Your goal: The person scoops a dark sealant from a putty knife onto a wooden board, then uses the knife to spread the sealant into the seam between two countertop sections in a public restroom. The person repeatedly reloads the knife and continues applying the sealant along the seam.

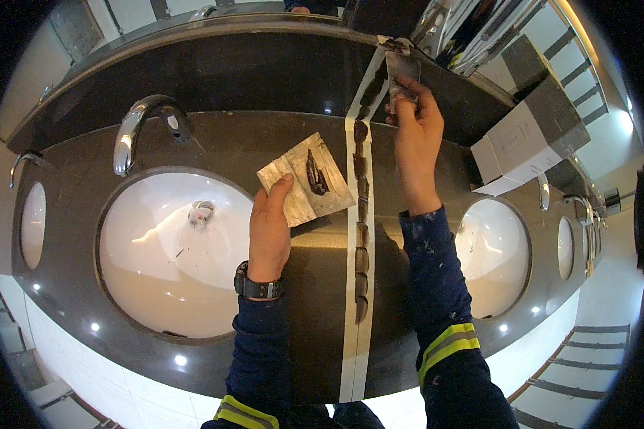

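My left hand (268,232) grips a small, stained flat board (290,180) with its thumb on top. A dab of dark brown paste (313,174) lies on it. My right hand (418,139) pinches a thin, flat scraper blade (403,66) near the top of the backsplash, by the seam; its handle end is hidden by my fingers. Strips of pale masking tape (348,350) run along both sides of the seam, over the countertop and up the backsplash. Between them, dark brown filler (361,232) sits in uneven overlapping dabs.
A white sink basin (164,286) with a chrome faucet (132,132) is at the left, and another basin (494,264) at the right. A white and grey box (526,143) stands on the dark countertop (308,286) at the right. A mirror rises behind the backsplash.
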{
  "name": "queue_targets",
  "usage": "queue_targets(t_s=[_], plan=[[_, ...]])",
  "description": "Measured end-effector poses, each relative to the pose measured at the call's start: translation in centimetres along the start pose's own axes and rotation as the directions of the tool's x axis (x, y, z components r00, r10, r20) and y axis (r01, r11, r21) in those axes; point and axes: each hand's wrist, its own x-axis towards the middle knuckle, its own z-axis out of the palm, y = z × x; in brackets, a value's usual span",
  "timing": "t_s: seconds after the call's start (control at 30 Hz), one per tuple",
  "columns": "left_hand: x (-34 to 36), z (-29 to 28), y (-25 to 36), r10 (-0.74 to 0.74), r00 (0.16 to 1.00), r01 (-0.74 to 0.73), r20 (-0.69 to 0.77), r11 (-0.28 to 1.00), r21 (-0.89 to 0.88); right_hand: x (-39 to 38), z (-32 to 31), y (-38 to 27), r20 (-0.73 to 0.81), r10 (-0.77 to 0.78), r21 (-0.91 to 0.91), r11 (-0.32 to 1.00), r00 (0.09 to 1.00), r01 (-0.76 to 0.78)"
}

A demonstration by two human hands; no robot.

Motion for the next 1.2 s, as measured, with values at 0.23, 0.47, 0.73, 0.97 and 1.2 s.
queue_targets(t_s=[0.23,0.47,0.73,0.97,1.2], plan=[[0.3,0.5,0.5,-0.131,0.991,0.125,-0.025,0.978,-0.164,1.1,0.1,0.2,-0.026,-0.062,0.071,0.995,0.998,0.064],[0.8,-0.2,-0.6,0.053,0.998,-0.053,-0.015,0.998,0.017,1.4,0.4,-0.5,0.003,0.043,0.081,0.996,0.999,-0.043],[0.5,-0.8,-1.3,0.1,0.994,-0.104,0.043,0.988,0.112,1.4,0.5,1.1,-0.023,0.054,0.139,0.989,0.998,-0.051],[0.0,-0.2,-0.6,0.181,0.983,-0.184,0.038,0.945,0.271,0.2,0.2,3.4,0.013,0.102,0.002,0.995,0.995,-0.102],[-0.2,-0.6,-0.2,0.203,0.977,-0.211,0.065,0.883,0.42,-0.4,0.2,1.4,-0.012,-0.03,-0.071,0.997,0.999,0.029]])
